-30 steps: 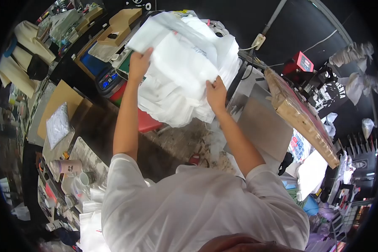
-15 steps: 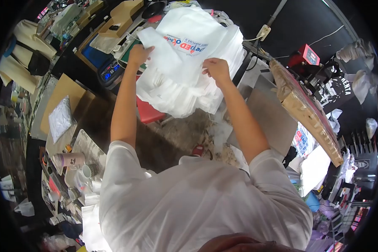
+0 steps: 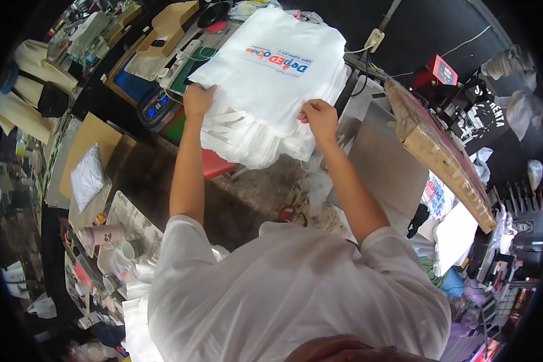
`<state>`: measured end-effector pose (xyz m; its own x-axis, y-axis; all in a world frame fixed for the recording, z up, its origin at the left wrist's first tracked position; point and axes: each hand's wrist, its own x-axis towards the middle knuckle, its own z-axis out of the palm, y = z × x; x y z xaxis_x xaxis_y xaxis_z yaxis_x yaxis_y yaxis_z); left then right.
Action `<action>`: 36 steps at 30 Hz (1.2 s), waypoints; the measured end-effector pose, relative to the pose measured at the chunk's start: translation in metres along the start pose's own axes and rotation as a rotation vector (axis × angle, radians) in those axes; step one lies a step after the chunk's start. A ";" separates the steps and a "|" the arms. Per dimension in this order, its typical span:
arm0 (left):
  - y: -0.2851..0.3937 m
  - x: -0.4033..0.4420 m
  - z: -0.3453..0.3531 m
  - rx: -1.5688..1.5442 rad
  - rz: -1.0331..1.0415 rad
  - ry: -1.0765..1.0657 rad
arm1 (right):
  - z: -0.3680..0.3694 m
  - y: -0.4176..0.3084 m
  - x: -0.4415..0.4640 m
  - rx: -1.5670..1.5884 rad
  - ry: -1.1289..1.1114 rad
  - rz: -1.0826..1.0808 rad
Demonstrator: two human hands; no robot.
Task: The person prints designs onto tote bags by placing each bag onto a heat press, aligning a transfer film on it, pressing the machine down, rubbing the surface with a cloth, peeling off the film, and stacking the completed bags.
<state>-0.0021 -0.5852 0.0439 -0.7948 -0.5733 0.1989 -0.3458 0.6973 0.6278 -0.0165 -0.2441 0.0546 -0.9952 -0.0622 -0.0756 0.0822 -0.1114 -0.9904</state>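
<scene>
A white cloth-like bag [image 3: 247, 78] with red and blue lettering lies flat on top of a thick stack of similar white bags [image 3: 253, 142]. Its near left corner is pinched between the thumb and fingers of my left hand [image 3: 198, 100]. At the near right corner, my right hand [image 3: 320, 118] has its fingers curled closed on the bag's edge. The stack's near edges and strap-like strips fan out toward me, overhanging a red seat [image 3: 216, 163].
Left of the stack stands a device with a lit blue display [image 3: 157, 107], near an open cardboard box [image 3: 170, 30]. A large tape-wrapped board [image 3: 440, 154] leans at the right. A plastic-wrapped packet [image 3: 87, 175] and a mug [image 3: 131, 249] are at my left.
The top bag was lifted and creased at its left; now it lies smooth and flat over the stack. My left hand has moved slightly down, and my right hand slightly down and right.
</scene>
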 end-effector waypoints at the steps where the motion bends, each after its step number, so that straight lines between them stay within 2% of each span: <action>1: -0.001 0.003 -0.002 0.003 0.023 -0.012 | 0.001 -0.004 0.005 -0.031 -0.006 -0.024; 2: 0.002 0.003 -0.010 0.003 0.025 -0.014 | 0.001 -0.008 0.007 -0.063 -0.013 -0.047; 4: 0.022 0.003 -0.037 0.210 -0.138 -0.276 | -0.002 -0.015 0.008 -0.058 -0.058 -0.007; 5: 0.027 0.008 -0.043 0.210 -0.129 -0.282 | -0.004 -0.017 0.010 -0.052 -0.103 0.035; 7: 0.033 0.021 -0.053 0.208 0.139 0.253 | -0.016 -0.006 0.017 -0.153 0.011 -0.013; 8: 0.038 0.037 -0.055 0.202 0.148 0.246 | -0.021 -0.002 0.020 -0.260 0.112 -0.057; 10: 0.049 0.089 -0.049 0.041 0.222 -0.062 | -0.018 -0.005 0.016 -0.344 0.216 -0.034; 11: 0.044 0.118 -0.035 0.032 0.229 -0.062 | -0.017 -0.008 0.019 -0.423 0.308 -0.015; 12: 0.032 0.146 -0.010 0.153 0.227 -0.200 | -0.025 0.008 0.036 -0.363 0.198 0.017; 13: 0.023 0.166 0.012 0.277 0.223 -0.334 | -0.023 0.011 0.046 -0.365 0.203 0.011; 14: 0.020 0.172 0.028 0.245 0.133 -0.440 | -0.015 0.015 0.054 -0.360 0.207 -0.031; 15: 0.018 0.176 0.043 0.246 0.124 -0.447 | -0.006 0.014 0.054 -0.358 0.207 -0.062; 17: 0.014 0.175 0.071 -0.009 -0.082 -0.831 | 0.001 0.011 0.061 -0.389 0.124 0.038; 19: 0.029 0.157 0.086 0.043 -0.025 -0.886 | 0.010 0.018 0.075 -0.530 0.130 0.170; 20: 0.029 0.159 0.093 0.086 0.048 -0.920 | 0.008 0.023 0.081 -0.492 0.128 0.138; 21: 0.024 0.165 0.099 0.093 0.042 -0.926 | 0.004 0.029 0.087 -0.488 0.127 0.147; 23: 0.015 0.173 0.109 0.265 0.222 -0.829 | -0.003 0.038 0.094 -0.420 0.068 0.089; 24: 0.025 0.170 0.096 0.323 0.182 -0.815 | -0.004 0.036 0.095 -0.446 0.092 0.091; 26: 0.038 0.144 0.066 0.158 0.300 -0.209 | -0.010 0.034 0.094 -0.363 0.044 0.097; 27: 0.055 0.138 0.043 0.066 0.323 0.010 | -0.014 0.033 0.094 -0.276 0.011 0.091; 29: 0.104 0.064 -0.042 -0.076 0.217 -0.354 | -0.019 0.031 0.096 -0.209 -0.033 0.095; 31: 0.087 0.018 -0.053 -0.093 0.390 -0.882 | -0.021 0.035 0.095 -0.272 -0.017 0.095; 33: 0.076 -0.046 -0.028 0.116 0.553 -0.710 | -0.021 0.034 0.092 -0.305 -0.037 0.066; 35: 0.059 -0.074 0.013 0.104 0.588 -0.541 | -0.016 0.024 0.088 -0.337 -0.011 0.118; 36: 0.057 -0.079 0.022 0.112 0.581 -0.530 | -0.018 0.042 0.096 -0.278 0.002 0.034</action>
<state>0.0299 -0.4906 0.0476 -0.9852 0.1565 0.0692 0.1709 0.8775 0.4481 -0.1100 -0.2374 0.0035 -0.9922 -0.0587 -0.1097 0.0986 0.1670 -0.9810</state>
